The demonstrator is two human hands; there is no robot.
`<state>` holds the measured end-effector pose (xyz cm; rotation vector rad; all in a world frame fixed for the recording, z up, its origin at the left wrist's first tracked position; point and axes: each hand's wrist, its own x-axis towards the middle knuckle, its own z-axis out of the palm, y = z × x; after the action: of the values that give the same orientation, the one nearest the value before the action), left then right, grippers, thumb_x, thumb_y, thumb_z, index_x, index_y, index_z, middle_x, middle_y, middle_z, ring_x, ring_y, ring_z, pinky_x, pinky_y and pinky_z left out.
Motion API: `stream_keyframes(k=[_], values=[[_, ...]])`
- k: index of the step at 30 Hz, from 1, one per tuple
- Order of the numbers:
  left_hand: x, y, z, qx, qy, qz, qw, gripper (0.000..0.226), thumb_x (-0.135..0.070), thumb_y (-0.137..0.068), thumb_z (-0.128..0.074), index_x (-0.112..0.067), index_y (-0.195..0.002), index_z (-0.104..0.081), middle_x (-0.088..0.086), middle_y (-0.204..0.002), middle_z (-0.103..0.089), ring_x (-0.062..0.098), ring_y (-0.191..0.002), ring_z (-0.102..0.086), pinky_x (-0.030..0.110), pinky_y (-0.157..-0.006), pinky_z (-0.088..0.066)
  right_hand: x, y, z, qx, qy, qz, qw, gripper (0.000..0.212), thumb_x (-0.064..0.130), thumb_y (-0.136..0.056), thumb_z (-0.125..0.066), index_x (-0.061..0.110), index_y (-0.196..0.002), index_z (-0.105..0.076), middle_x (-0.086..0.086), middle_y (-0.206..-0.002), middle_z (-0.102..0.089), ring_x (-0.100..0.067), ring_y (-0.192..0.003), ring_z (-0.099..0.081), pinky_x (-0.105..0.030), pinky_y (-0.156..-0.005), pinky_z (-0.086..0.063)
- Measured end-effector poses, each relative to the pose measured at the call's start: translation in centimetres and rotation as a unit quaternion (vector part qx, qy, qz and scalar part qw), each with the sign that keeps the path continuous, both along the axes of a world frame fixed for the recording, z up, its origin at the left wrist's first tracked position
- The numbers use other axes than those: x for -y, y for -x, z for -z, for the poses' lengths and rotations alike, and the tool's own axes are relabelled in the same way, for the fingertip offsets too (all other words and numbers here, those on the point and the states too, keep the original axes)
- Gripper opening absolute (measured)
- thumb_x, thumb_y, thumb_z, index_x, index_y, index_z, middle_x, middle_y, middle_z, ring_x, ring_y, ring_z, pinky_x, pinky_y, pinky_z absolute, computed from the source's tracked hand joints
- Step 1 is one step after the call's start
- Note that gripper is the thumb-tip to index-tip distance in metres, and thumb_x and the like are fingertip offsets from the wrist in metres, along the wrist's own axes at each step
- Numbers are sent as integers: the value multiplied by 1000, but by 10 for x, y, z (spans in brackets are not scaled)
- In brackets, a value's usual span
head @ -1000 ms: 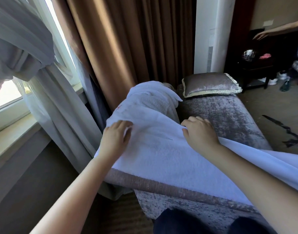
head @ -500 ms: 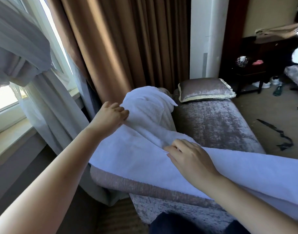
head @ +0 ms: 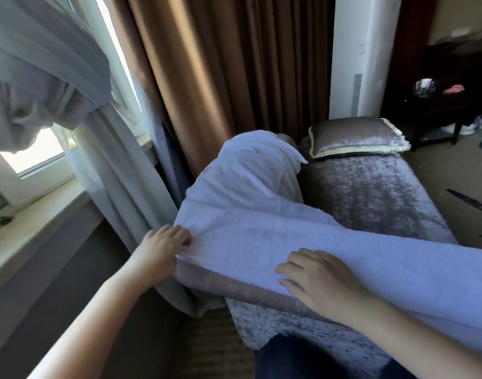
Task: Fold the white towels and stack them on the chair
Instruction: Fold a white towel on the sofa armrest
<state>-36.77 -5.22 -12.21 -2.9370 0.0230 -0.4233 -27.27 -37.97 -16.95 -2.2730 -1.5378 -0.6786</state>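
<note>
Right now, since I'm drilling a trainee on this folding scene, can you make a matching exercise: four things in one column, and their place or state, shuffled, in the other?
Things:
1 left hand
2 right hand
3 cushion
4 brown curtain

Places or states:
A hangs behind the chair
B lies flat on the white towel
C sits at the chair's far end
D grips the white towel's left edge

Pairs: 1-D; 2-B; 3-C; 4-A

Grey velvet chaise (head: 371,198), white towel (head: 275,236) across it, cushion (head: 354,135)
</note>
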Motion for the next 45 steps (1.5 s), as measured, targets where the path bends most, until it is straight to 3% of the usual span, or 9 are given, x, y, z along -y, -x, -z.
stream_keyframes(k=[5, 10, 18, 23, 28, 35, 38, 42, 45], values=[[0, -31, -35, 159, 159, -48, 973, 34, 1, -91, -48, -13, -120, -60, 6, -116, -61, 29, -105, -57, 39, -82, -46, -13, -36, -32, -77, -119, 110, 984, 24, 23, -92, -48, 15, -96, -71, 2, -91, -64, -21, -86, -59, -31, -70, -50], [0, -86, -36, 54, 314, -228, 920, 25, -37, -96, -55, -13, -94, -63, 0, -82, -61, 23, -77, -56, 29, -56, -40, -34, -58, -29, -144, -20, 211, 967, 27, 27, -99, -48, 16, -122, -59, 1, -120, -61, -26, -112, -53, -38, -89, -39], [-14, -108, -30, 88, 376, -220, 896, 38, -33, -98, -51, -2, -75, -53, 8, -72, -54, 27, -76, -50, 34, -60, -33, -41, -65, -12, -62, -63, 237, 968, 26, 19, -70, -85, 16, -65, -59, 2, -63, -55, -24, -62, -60, -34, -56, -48], [-13, -103, -18, 111, 405, -220, 881, 36, -40, -98, -49, -8, -86, -58, 2, -79, -59, 23, -81, -53, 32, -65, -35, -35, -60, -10, -50, -89, 234, 967, 10, 23, -84, -70, 15, -87, -65, 0, -85, -62, -26, -81, -63, -39, -68, -52], [-11, -84, -9, 63, 398, -265, 876, 53, -50, -101, -33, -8, -71, -47, 10, -70, -52, 25, -70, -47, 33, -59, -31, -47, -25, -6, -22, -51, 225, 973, 56, 47, -92, -34, 11, -123, -63, -6, -128, -61, -27, -118, -58, -43, -98, -38], [-1, -68, 14, 149, 265, -271, 913, 40, -36, -103, -37, -7, -79, -51, 10, -79, -59, 33, -81, -55, 38, -64, -37, -61, -4, 18, -45, 62, 205, 976, 66, 52, -96, -28, 8, -141, -48, -13, -146, -46, -32, -135, -43, -51, -108, -39], [23, -69, 9, 242, 111, -215, 940, 20, -16, -94, -58, -2, -109, -57, 20, -106, -59, 41, -98, -52, 50, -75, -42, -60, -2, 11, -74, 47, 159, 983, 59, 47, -96, -31, 11, -138, -52, -9, -143, -50, -28, -134, -45, -47, -111, -36], [120, -74, 3, 274, 145, 27, 950, 33, -25, -95, -46, -8, -121, -58, 8, -120, -62, 30, -111, -55, 43, -86, -44, -27, 7, -5, -176, -102, 59, 977, 40, 26, -96, -39, 13, -129, -58, 0, -137, -55, -15, -131, -43, -27, -112, -31], [198, -85, 16, 215, 162, 157, 950, 35, -30, -97, -42, -10, -119, -62, 4, -125, -62, 25, -120, -55, 44, -98, -43, 39, 5, -7, -103, -151, 114, 977, 34, 16, -95, -43, 10, -123, -61, -1, -129, -59, -16, -125, -48, -27, -110, -32]])
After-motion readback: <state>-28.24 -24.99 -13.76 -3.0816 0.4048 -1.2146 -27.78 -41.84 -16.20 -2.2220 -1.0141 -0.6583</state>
